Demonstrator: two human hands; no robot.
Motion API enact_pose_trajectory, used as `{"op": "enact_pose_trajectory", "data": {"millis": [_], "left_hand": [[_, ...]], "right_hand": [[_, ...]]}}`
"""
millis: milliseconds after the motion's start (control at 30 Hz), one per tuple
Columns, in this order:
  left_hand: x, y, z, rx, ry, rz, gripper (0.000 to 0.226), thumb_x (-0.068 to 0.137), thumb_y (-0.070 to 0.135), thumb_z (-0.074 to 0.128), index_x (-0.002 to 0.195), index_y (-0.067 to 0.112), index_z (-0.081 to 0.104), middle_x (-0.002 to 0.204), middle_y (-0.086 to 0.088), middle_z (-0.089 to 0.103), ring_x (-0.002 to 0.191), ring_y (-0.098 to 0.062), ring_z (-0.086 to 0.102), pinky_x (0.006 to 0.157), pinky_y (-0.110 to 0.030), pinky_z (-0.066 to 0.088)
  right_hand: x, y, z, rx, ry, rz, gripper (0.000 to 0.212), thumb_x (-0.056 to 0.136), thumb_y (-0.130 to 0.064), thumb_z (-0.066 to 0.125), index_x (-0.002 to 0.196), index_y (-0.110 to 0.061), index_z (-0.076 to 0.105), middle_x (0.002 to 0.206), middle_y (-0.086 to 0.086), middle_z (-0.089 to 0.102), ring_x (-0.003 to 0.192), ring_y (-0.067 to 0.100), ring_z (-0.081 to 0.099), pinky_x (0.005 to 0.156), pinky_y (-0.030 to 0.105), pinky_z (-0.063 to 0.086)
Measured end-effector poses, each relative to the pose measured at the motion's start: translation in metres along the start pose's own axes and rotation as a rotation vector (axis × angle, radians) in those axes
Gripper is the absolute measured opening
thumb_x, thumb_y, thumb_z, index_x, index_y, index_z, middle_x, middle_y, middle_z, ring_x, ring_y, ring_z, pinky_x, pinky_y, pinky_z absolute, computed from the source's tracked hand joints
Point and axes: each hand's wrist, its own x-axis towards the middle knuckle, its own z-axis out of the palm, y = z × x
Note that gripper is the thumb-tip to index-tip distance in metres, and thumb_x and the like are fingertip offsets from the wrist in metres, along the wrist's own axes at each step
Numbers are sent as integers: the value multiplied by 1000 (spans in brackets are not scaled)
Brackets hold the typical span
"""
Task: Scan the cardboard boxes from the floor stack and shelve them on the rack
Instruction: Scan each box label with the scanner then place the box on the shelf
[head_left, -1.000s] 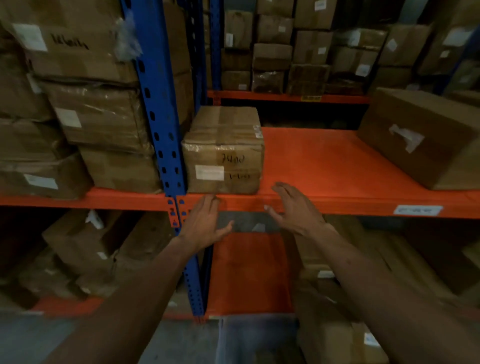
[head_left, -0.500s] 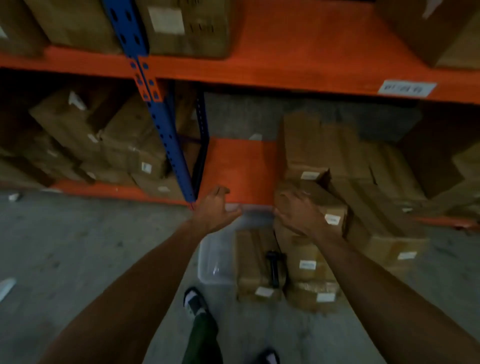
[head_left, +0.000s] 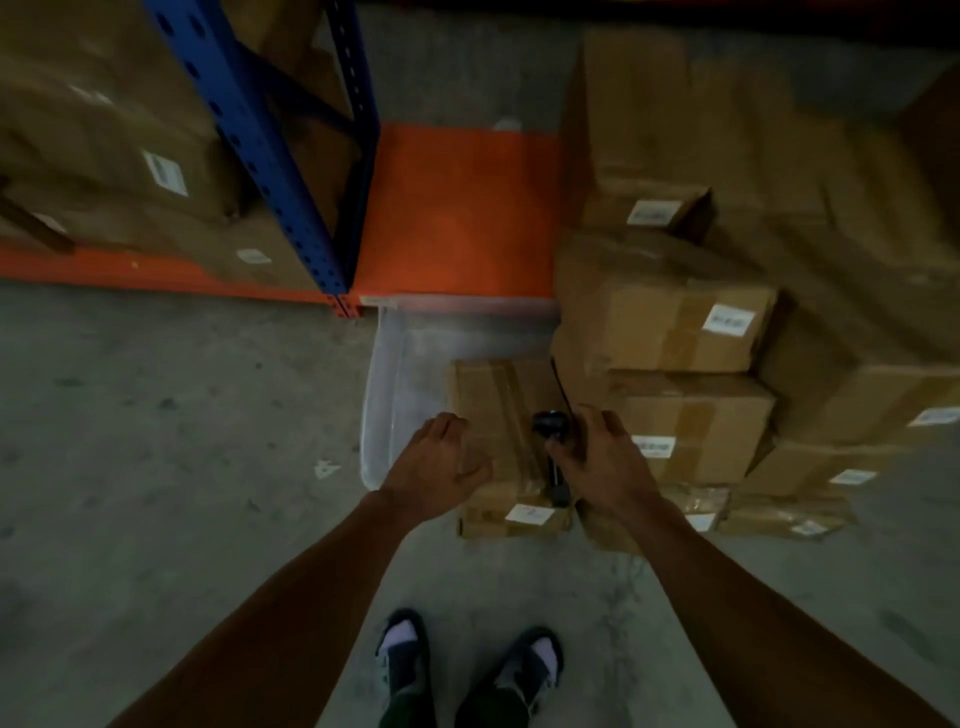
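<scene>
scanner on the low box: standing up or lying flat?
Lying flat. The black scanner lies lengthwise on top of the low box, head away from the person, with the right hand partly covering it.

It was a warehouse: a blue-and-orange rack held labelled boxes, with more stacked on concrete floor.

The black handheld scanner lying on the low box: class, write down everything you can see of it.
The scanner is black and looks like plastic, with a rounded head at the far end and a slim handle running toward the person. It lies flat along the right edge of a taped cardboard box on the floor stack. The right hand reaches over it with curled fingers, touching or about to grip the handle; which, I cannot tell. Blur hides finer detail.
</scene>
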Motion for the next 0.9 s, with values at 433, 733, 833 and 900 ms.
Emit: {"op": "enact_pose_trajectory", "data": {"millis": [433,733,833,900], "left_hand": [[57,-83,190,1,-174,50,76,91,58,54,154,22,29,161,4,24,149,-20,16,117,-61,11],[54,-87,188,-80,-280,78,76,96,48,52,157,23,13,166,4,3,152,-17,-5,122,-43,14],[55,-83,183,-37,-321,70,75,98,46,50,157,21,12,166,-1,0,153,-21,-6,123,-47,14],[54,-81,182,-2,-326,72,74,99,46,48,157,18,13,166,-3,2,153,-23,-5,122,-50,16]], "right_hand": [[98,75,156,-57,124,237,80,95,-55,59,158,-26,18,142,21,47,122,43,55,92,48,49],[74,90,163,284,258,190,69,95,-32,70,152,-29,31,129,17,67,106,37,69,82,37,59],[40,90,159,499,266,137,66,96,-25,69,148,-31,31,133,13,62,109,28,67,76,23,56],[16,90,157,624,261,120,64,95,-21,70,145,-33,32,133,12,59,112,29,66,86,40,61]]}}
